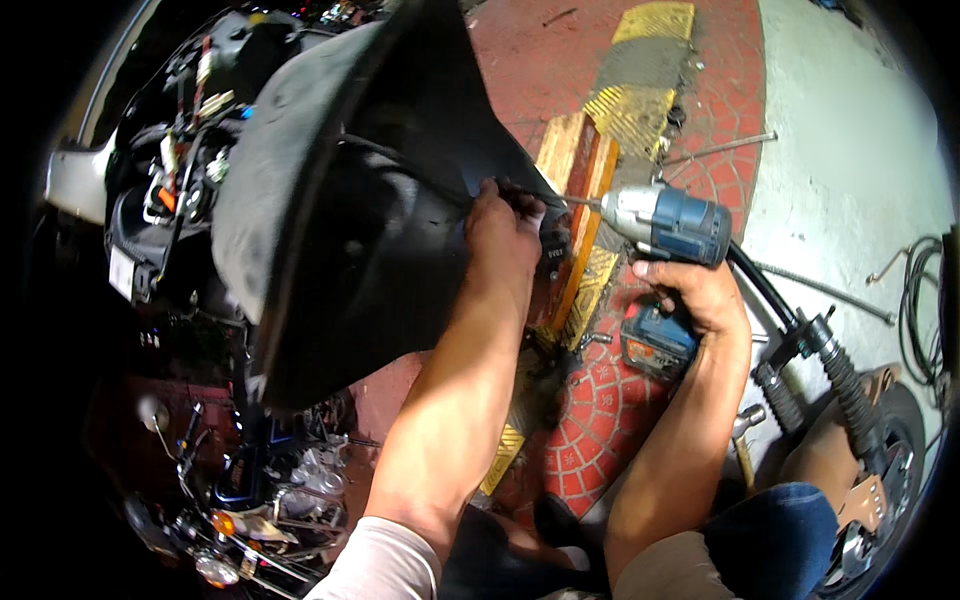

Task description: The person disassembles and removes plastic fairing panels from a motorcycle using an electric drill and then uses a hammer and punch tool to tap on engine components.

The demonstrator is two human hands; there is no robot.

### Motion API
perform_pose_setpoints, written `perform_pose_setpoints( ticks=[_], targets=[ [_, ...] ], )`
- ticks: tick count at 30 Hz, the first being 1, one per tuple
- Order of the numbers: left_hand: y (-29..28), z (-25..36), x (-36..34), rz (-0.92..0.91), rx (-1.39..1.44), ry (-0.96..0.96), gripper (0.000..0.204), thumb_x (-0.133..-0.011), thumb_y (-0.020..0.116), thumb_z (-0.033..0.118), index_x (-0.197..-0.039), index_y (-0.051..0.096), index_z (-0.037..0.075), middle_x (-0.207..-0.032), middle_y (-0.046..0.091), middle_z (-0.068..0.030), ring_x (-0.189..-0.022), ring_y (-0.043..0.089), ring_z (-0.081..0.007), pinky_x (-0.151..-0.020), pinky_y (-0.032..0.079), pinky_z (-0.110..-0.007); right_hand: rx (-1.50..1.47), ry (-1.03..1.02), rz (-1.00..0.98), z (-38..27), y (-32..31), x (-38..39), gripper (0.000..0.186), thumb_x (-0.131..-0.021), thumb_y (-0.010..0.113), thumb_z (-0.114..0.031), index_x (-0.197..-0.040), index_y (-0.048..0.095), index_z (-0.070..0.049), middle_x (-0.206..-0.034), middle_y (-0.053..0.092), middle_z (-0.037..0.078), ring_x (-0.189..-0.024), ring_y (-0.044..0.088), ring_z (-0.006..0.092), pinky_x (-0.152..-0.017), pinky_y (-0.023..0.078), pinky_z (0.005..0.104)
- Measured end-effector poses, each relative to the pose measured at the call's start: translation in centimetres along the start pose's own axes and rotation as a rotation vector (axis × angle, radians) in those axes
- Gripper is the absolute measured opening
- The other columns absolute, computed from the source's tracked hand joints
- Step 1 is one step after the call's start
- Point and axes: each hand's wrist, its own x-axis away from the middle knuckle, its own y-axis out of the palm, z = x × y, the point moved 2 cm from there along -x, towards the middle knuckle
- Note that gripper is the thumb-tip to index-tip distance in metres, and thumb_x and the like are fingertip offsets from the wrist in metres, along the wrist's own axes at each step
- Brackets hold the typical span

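My left hand [505, 220] is closed at the edge of a large black molded panel [400, 120], its fingertips pinched around something small that I cannot make out, where a long bit [580, 200] reaches the panel. My right hand [700, 300] is wrapped round the grip of a blue and silver power drill [680, 225], held level with the bit pointing left. Its battery [655, 340] hangs below my fingers. Behind the bit, wooden boards [585, 240] lie on the red patterned paving [595, 430].
A partly dismantled scooter with exposed wiring [170, 190] stands left. A motorcycle [250, 480] is at lower left. On the right are a front fork [845, 390] with wheel [895, 480], a hammer [745, 440], metal rods [820, 290] and black cable coils [915, 310]. Yellow textured tiles [630, 110] line the paving.
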Motion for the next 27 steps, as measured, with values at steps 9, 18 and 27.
perform_pose_setpoints(
  ticks=[9,18,27],
  targets=[
    [-5.0,-1.3,3.7,-0.015,0.380,-0.259,0.021,-0.097,0.047,0.018,-0.081,0.059,0.009,-0.079,0.065,-0.0101,-0.070,0.063,-0.0245,-0.062,0.057,-0.041,-0.110,-0.064,0.018,-1.1,1.1,2.9,0.038,-0.073,0.078,-0.003,-0.110,0.068,0.000,-0.082,0.070,0.006,-0.051,0.054,0.0127,-0.047,0.039,0.0254],
    [-10.1,-0.8,16.0,-0.351,-0.321,-0.690,0.035,-0.103,0.050,0.047,-0.082,0.051,0.019,-0.076,0.053,0.0015,-0.064,0.045,-0.0140,-0.055,0.033,-0.030,-0.120,-0.437,0.141,-7.7,4.2,7.5,0.027,-0.090,0.070,-0.014,-0.111,0.063,0.002,-0.062,0.044,-0.003,-0.050,0.040,0.0095,-0.050,0.032,0.0266],
    [-10.3,4.0,20.3,-0.531,-0.226,-0.698,0.045,-0.099,0.055,0.050,-0.070,0.047,0.017,-0.061,0.038,0.0052,-0.046,0.029,-0.0080,-0.041,0.019,-0.028,0.083,-0.752,0.194,-14.3,12.4,16.2,0.029,-0.099,0.062,-0.019,-0.122,0.059,-0.001,-0.069,0.044,-0.002,-0.059,0.041,0.0112,-0.059,0.040,0.0304]
  ],
)
